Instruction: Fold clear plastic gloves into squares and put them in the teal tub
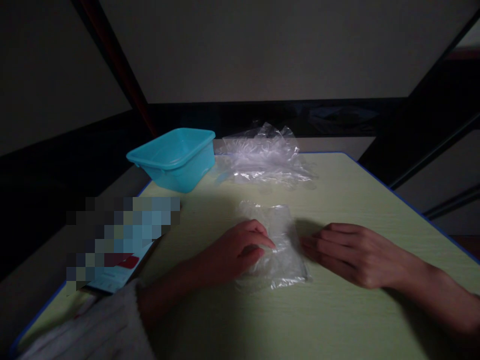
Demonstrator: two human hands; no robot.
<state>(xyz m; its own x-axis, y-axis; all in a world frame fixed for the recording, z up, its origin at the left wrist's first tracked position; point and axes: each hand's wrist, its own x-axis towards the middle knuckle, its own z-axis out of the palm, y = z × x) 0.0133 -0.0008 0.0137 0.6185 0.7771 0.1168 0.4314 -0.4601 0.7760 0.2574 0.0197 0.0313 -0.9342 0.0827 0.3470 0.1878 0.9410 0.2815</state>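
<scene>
A clear plastic bag [283, 267] lies flat on the light yellow-green table, in the middle of the head view. Over its left part rests my left hand [240, 247], index finger stretched onto the plastic and thumb a little apart below it; nothing is held. My right hand [348, 252] is just beyond the bag's right edge, palm down, its fingers close together and bent, pointing left. The fingertips are dim and blurred, so whether they touch the bag or hold anything is hard to tell.
A turquoise plastic basin [187, 167] stands at the back left. Beside it, at the table's far edge, is a crumpled heap of clear plastic bags [262, 157]. A partly pixelated flat item [112, 277] lies on the left. The table [337, 185] has a blue edge.
</scene>
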